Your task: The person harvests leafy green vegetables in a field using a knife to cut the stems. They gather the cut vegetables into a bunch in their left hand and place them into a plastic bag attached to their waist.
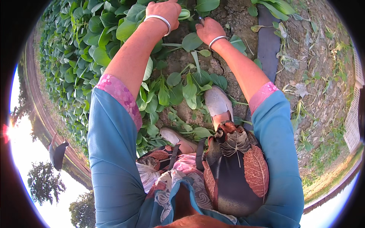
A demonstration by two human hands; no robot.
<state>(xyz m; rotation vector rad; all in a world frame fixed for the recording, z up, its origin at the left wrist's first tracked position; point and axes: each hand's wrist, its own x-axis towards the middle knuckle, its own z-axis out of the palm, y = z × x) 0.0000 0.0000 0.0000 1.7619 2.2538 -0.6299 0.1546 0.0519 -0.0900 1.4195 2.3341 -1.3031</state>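
Observation:
My left hand, with a silver bangle at its wrist, is closed around a bok choy. Its pale green stalk end pokes out to the right of my fingers. Just right of it, my right hand grips a small tool with a metal end; most of it is hidden in my fist, so whether it is a knife is hard to see. A small gap separates the two hands. Loose leaves lie on the soil below them.
Dense bok choy plants fill the left side. Dark plastic strip runs along the right, with cut greens on its far end. Wilted leaves litter the dry soil beyond it. My shoes stand among leaves; pale crates are at the far right.

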